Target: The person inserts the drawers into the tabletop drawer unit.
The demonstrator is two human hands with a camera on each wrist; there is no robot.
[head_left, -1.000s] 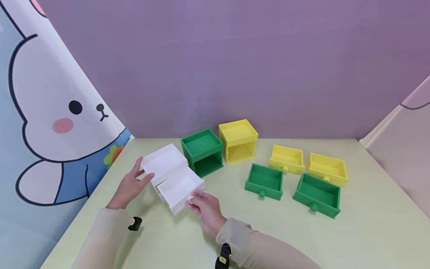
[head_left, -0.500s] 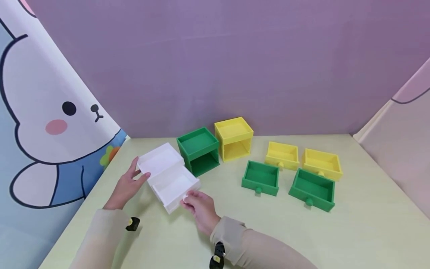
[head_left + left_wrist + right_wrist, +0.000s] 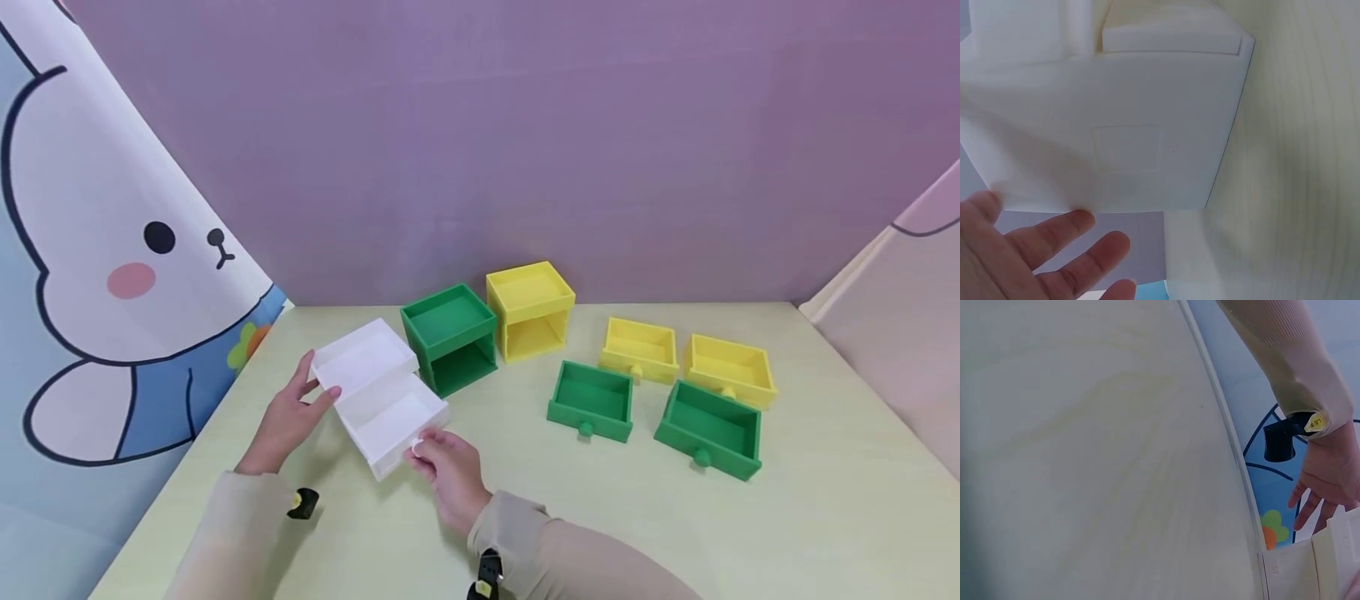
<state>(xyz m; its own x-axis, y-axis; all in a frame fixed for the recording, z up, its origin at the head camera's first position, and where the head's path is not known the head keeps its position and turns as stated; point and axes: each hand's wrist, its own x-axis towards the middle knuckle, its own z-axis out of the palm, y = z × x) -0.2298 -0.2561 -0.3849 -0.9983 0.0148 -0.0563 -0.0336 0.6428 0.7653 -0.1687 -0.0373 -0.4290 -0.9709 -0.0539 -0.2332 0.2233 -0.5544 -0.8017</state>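
Observation:
A white cabinet (image 3: 363,357) with a tray-like top sits at the left of the table in the head view. From its lower front juts a white drawer (image 3: 395,417), pulled well out. My left hand (image 3: 285,423) grips the cabinet's left side, thumb at the front and a finger at the back corner. My right hand (image 3: 453,481) pinches the drawer's knob (image 3: 417,447) between thumb and fingers. Up close in the left wrist view, fingertips (image 3: 1079,219) touch one edge of the cabinet (image 3: 1125,100). The right wrist view catches only a corner of the white cabinet (image 3: 1288,572).
Behind stand a green cabinet (image 3: 450,321) and a yellow cabinet (image 3: 529,292), each with a hollow front. Two green drawers (image 3: 592,398) and two yellow drawers (image 3: 641,346) lie to the right on the pale table (image 3: 615,521). A purple backdrop (image 3: 525,150) rises behind.
The white drawer, which sat askew with a gap along its left side, now lies straighter in the cabinet. My right hand moved slightly left with it; the left hand keeps its hold.

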